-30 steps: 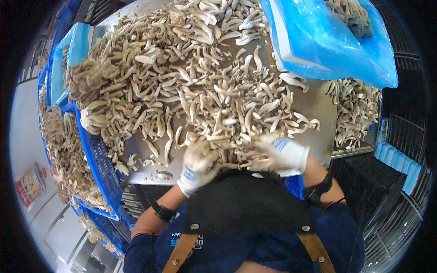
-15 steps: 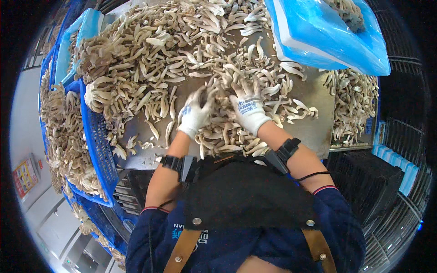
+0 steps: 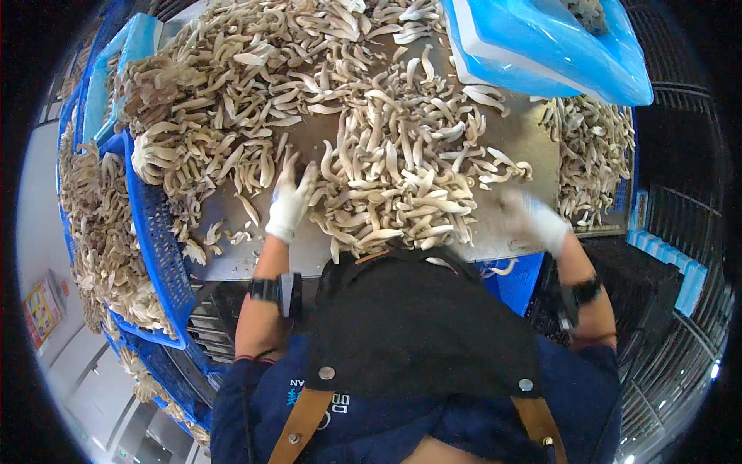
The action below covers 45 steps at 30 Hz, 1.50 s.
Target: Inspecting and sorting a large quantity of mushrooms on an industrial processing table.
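The mushrooms (image 3: 398, 178) lie in a loose heap on a metal table (image 3: 502, 241), directly in front of the person. They are slender, smooth and gently curved, cream to pale beige, with greyer and brownish tints on some ends. Many taper; some are plump, others thin, and they cross one another at every angle. At the near edge of the heap several lie almost flat, close to the black apron (image 3: 425, 325). Farther left, a bigger mass (image 3: 224, 108) looks greyer, and some there are joined in fan-like clusters.

The left hand (image 3: 290, 205), in a white glove, stands just beside the heap's left side, its fingers spread and nothing visible in its grasp; whether it touches a mushroom, I cannot tell. The right hand (image 3: 533, 219), also gloved, is over bare metal to the right of the heap, so blurred that I cannot tell how its fingers stand.

A blue perforated basket (image 3: 158, 240) full of mushrooms is at the left, a blue plastic liner (image 3: 549, 58) at the upper right, and a tray of mushrooms (image 3: 591, 158) below that liner.

As for writing, the navy shirt (image 3: 479, 421) bears white and light-blue lettering, upside down here, beside 1 of 2 brown straps. A red-and-yellow sign (image 3: 42, 309) hangs at the far left, its print too small to read.
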Each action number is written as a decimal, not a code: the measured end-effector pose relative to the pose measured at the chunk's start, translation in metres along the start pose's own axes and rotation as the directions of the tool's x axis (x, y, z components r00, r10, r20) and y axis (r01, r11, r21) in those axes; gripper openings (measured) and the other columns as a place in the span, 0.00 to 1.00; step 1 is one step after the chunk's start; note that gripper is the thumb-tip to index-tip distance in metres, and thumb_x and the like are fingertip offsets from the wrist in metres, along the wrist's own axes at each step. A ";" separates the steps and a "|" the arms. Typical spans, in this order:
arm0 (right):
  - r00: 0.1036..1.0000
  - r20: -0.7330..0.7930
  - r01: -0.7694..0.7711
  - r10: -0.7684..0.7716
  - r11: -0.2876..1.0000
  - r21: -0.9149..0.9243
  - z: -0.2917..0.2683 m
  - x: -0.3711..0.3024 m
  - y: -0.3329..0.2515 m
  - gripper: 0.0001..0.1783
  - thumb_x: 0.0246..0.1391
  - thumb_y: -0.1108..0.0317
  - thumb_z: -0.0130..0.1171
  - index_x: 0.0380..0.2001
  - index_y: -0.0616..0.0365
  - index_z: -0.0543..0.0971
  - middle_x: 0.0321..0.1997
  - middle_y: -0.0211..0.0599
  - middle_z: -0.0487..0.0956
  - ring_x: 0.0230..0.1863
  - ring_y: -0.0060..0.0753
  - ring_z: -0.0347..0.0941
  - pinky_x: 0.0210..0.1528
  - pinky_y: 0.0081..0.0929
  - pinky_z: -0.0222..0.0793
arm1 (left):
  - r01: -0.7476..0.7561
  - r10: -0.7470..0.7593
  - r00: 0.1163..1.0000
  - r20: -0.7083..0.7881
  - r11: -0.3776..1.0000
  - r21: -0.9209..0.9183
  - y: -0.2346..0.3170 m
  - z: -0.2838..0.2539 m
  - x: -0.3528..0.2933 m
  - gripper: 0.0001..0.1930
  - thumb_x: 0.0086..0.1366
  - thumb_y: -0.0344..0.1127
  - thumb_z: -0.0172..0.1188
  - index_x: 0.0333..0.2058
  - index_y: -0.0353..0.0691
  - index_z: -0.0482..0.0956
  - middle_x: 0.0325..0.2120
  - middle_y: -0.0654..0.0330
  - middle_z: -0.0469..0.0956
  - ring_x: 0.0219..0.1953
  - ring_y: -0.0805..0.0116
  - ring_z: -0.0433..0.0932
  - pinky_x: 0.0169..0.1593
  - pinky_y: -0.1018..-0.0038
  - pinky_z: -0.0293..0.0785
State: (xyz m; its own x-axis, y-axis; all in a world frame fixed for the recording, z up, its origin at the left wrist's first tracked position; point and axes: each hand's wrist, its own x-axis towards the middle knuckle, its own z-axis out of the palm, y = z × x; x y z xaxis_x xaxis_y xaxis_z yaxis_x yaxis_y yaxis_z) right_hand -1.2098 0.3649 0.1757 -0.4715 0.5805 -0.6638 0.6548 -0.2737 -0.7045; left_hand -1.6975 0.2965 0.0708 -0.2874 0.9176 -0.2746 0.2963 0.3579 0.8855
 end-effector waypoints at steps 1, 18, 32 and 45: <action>0.984 -0.171 -0.031 -0.043 0.912 -0.408 -0.001 0.021 -0.066 0.25 0.51 0.57 0.59 0.47 0.64 0.74 0.45 0.54 0.77 0.47 0.48 0.75 0.46 0.35 0.70 | -0.022 -0.006 0.997 0.076 0.929 0.368 0.053 0.014 0.001 0.31 0.64 0.47 0.56 0.60 0.37 0.62 0.53 0.42 0.70 0.55 0.50 0.70 0.57 0.65 0.65; 0.898 0.024 0.429 -0.439 0.862 -0.271 0.099 0.029 -0.064 0.56 0.41 0.46 0.69 0.65 0.64 0.53 0.63 0.59 0.61 0.66 0.48 0.56 0.65 0.35 0.55 | -0.214 0.138 0.670 0.729 0.977 0.012 0.139 0.046 -0.056 0.33 0.58 0.38 0.60 0.61 0.38 0.61 0.55 0.49 0.68 0.56 0.61 0.67 0.59 0.69 0.62; 0.984 -0.158 0.172 -0.086 0.713 0.680 0.153 0.074 -0.042 0.64 0.34 0.37 0.68 0.68 0.49 0.46 0.70 0.54 0.45 0.68 0.56 0.49 0.67 0.48 0.51 | 0.389 -0.084 0.871 0.485 0.721 -0.573 0.068 0.074 -0.068 0.40 0.64 0.41 0.60 0.67 0.42 0.45 0.59 0.61 0.61 0.49 0.75 0.68 0.49 0.78 0.69; 0.880 -0.335 0.445 -0.336 0.340 0.828 0.072 0.002 -0.067 0.63 0.32 0.77 0.74 0.68 0.52 0.43 0.67 0.41 0.56 0.65 0.36 0.58 0.67 0.34 0.53 | 0.207 -0.142 0.675 0.724 0.978 -0.001 0.248 0.159 -0.035 0.30 0.66 0.31 0.53 0.65 0.43 0.54 0.59 0.54 0.63 0.60 0.66 0.63 0.62 0.67 0.63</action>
State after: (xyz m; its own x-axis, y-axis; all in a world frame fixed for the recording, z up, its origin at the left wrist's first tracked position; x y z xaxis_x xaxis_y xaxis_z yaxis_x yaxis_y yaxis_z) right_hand -1.2971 0.3293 0.2032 -0.4375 0.8598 -0.2634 -0.4764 -0.4700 -0.7431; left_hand -1.4690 0.3804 0.2401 0.4239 0.6936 -0.5825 0.2290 0.5402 0.8098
